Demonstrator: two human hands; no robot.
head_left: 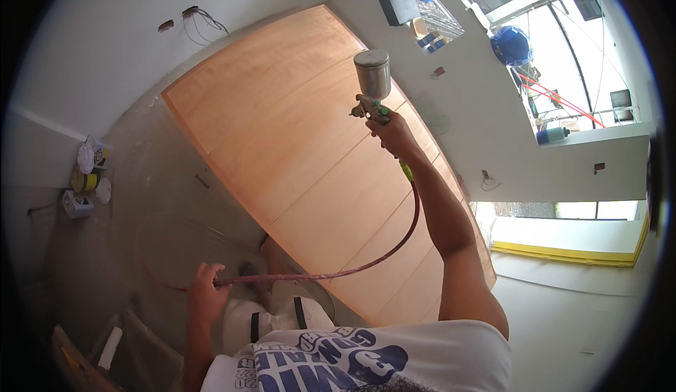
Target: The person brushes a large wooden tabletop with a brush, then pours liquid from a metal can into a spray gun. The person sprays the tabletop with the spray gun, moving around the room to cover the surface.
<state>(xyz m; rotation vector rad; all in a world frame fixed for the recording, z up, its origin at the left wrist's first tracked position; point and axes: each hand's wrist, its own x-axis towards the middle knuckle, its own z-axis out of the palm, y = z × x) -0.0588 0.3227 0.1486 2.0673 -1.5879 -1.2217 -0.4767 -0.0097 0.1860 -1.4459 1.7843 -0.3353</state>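
Note:
My right hand (393, 133) is stretched far forward, its fingers wrapped round the grip of a spray gun (370, 109). A silvery metal cup (373, 74) sits on top of the gun, whose nozzle faces left. From a yellow-green fitting (407, 171) below the grip, a dark red air hose (394, 247) curves down and leftward. My left hand (207, 286) is closed round that hose at the lower left. Beneath the gun spreads a large orange-brown wooden panel (303, 117) with straight seams, paler toward its middle.
Wires (204, 22) poke from the wall beyond the panel. A yellow-banded roll (84, 181) and small boxes stand at the far left. Wooden pieces (141, 350) lie at lower left. A blue helmet (512, 45) rests by the window opening at right, near a yellow-edged frame (563, 253).

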